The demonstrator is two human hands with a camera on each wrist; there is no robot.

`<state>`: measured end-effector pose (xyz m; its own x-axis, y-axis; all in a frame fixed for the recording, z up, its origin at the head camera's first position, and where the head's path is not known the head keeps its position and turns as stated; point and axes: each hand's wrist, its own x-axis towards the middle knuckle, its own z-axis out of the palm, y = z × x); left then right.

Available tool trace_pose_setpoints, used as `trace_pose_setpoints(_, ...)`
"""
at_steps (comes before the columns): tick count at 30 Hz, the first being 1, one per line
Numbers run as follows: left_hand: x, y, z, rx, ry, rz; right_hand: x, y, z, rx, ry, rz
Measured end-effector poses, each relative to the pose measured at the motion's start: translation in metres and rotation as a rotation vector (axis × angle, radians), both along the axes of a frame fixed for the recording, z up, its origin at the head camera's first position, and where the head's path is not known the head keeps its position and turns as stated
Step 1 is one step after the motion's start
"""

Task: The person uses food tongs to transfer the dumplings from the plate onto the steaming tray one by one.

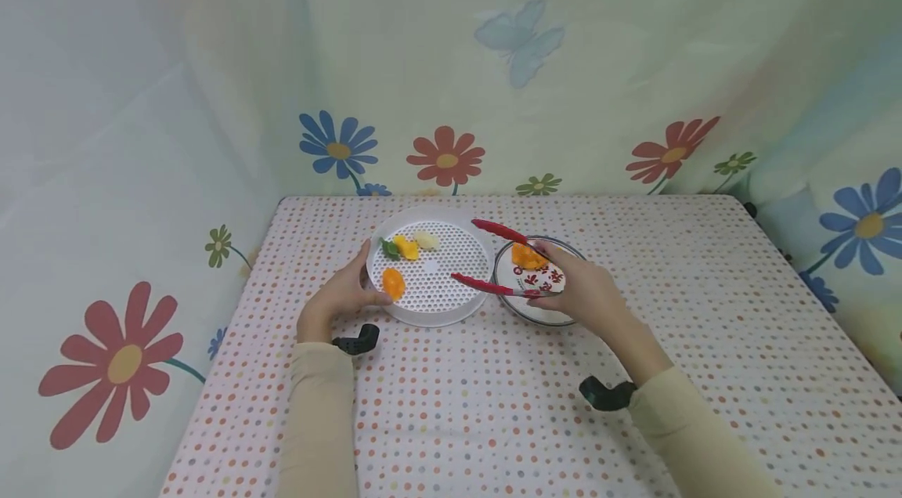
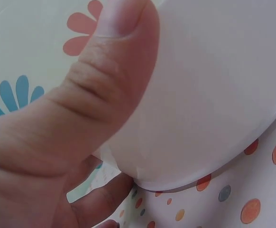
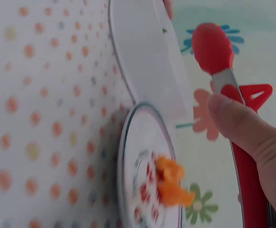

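Matt white plastic strainer (image 1: 431,275), glossy red-tipped metal tongs (image 1: 493,257), dotted cloth (image 1: 493,404).

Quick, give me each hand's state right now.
Left hand: closed on the rim of the white perforated tray, thumb on top.
Right hand: closed around the red tongs, whose arms are spread apart, gripping no food.

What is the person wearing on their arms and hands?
Both arms are in long, pale yellow-beige sleeves that end at the wrists. The left hand and right hand are bare, with no gloves or rings to be seen. A small black device sits at each wrist: the left device and the right device.
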<state>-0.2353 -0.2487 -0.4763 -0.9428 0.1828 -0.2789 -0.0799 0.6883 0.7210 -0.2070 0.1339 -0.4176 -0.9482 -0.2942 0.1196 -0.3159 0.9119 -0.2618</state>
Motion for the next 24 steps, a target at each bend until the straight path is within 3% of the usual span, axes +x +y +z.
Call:
trace_pose_setpoints(3,0.001,-0.001,-0.003,0.016,0.013,-0.008,0.015,0.024,-0.009,-0.014,-0.032,-0.136)
trace_pose_setpoints(6,0.001,0.001,-0.005,0.039,0.027,-0.017,0.024,0.049,-0.018,-0.026,-0.052,-0.201)
trace_pose_setpoints(12,0.002,-0.001,-0.004,0.027,0.017,0.005,0.023,0.081,-0.030,-0.017,-0.115,-0.239)
trace_pose_setpoints(17,0.006,-0.006,-0.003,0.023,0.015,0.009,0.012,0.087,-0.034,-0.006,-0.118,-0.224)
trace_pose_setpoints(24,0.005,0.000,-0.003,0.056,0.020,-0.021,0.000,0.100,-0.036,0.023,-0.208,-0.250)
